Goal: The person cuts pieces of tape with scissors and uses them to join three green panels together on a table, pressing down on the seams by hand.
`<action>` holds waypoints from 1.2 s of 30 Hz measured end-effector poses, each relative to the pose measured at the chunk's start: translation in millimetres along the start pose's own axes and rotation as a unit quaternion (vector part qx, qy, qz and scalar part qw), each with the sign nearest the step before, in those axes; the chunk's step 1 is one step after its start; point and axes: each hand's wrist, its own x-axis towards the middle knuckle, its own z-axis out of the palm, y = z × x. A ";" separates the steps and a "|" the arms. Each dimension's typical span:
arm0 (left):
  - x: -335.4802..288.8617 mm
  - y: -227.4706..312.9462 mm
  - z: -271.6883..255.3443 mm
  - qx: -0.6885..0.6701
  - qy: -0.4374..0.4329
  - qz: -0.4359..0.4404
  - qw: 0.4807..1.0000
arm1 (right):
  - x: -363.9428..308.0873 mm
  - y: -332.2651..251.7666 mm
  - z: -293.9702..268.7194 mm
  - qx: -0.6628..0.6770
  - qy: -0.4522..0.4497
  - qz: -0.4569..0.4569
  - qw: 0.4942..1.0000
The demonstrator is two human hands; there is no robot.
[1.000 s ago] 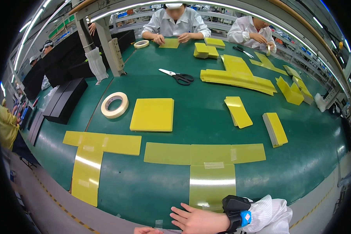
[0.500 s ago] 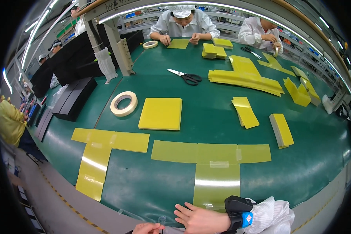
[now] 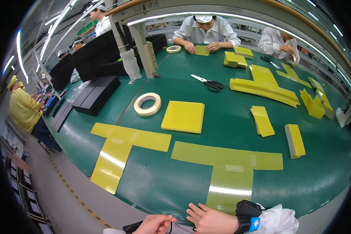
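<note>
My right hand lies palm down with fingers spread at the table's near edge, beside the lower end of a T-shaped piece of joined yellow sheets. Clear tape strips cross its seams. My left hand is just left of it at the edge, thumb and fingertips pinched together; whatever is between them is too small to make out. Farther left lies a second T-shaped yellow piece, also taped at the joints. Beyond them are a stack of yellow sheets and a cream roll of tape.
Black-handled scissors, small yellow stacks and folded yellow pieces lie on the green table. Black boxes stand left of a metal post. Two people in white sit across the table.
The view has swung, so the table's contents appear farther right. My left hand has come further into view, its fingers still pinched. My right hand stays by the T-shaped piece's lower end.
</note>
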 end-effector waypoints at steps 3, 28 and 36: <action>-13.3 24.4 8.0 -0.011 0.018 0.088 0.996 | -0.8 0.8 -1.1 0.003 0.004 0.008 1.000; 75.7 84.3 92.6 0.367 -0.216 0.335 0.841 | -8.4 117.2 -82.3 0.420 0.320 0.206 0.824; 116.4 94.4 90.4 0.143 -0.244 0.153 0.947 | -5.2 143.6 -88.2 0.205 0.384 0.244 0.867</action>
